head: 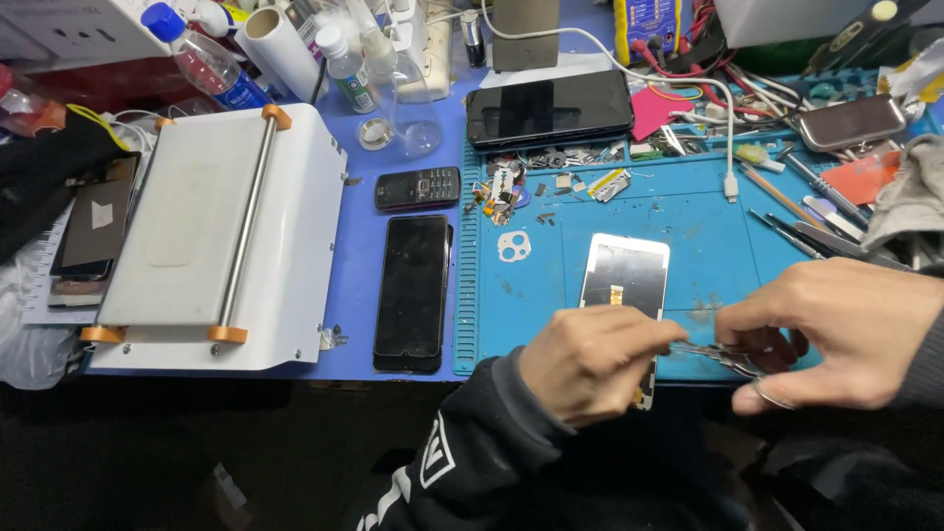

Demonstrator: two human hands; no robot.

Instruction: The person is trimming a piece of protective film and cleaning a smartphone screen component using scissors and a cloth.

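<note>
A white-framed phone screen panel lies face down on the blue work mat, near its front edge. My left hand rests over the panel's lower part, fingers closed, its fingertips touching a thin metal tool. That tool, which looks like tweezers, sits pinched in my right hand just right of the panel. What the tool's tips hold is hidden.
A white laminating machine with a metal roller stands at left. Two dark phones and a small keypad phone lie between it and the mat. Another dark phone, small parts, tools and cables crowd the back and right.
</note>
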